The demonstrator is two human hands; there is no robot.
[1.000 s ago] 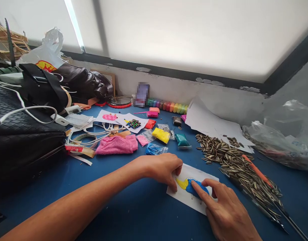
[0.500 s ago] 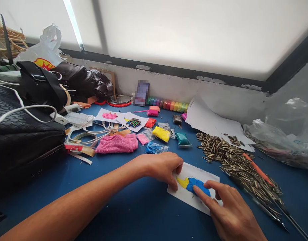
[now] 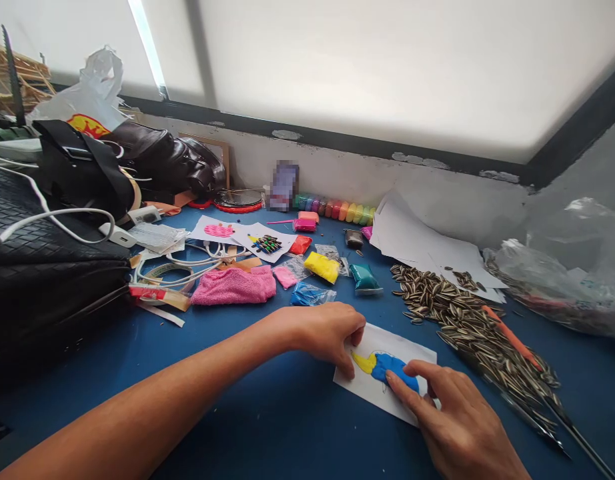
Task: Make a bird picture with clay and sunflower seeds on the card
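Observation:
A small white sheet of paper [image 3: 412, 339] lies at an angle on the blue table. On it, yellow clay [image 3: 364, 362] makes a pointed shape at the left, joined to a wider patch of blue clay [image 3: 390, 365]. Thin drawn lines show around the blue. My left hand [image 3: 332, 331] holds the sheet down at its left edge, thumb and curled fingers against the paper. My right hand [image 3: 455, 410] rests over the lower right of the sheet. Its thumb and index finger are apart, with fingertips touching the blue clay, and it grips nothing.
To the right is a pile of striped sunflower seeds [image 3: 452, 303] with an orange-handled tool [image 3: 512, 338]. Clay packets, including a yellow one [image 3: 321, 267], lie beyond my hands near a pink cloth [image 3: 234, 286]. A black bag [image 3: 52, 267] stands left; white paper sheets [image 3: 412, 240] lie behind.
My right hand has shifted very slightly left over the blue clay. My left hand stays in place on the sheet.

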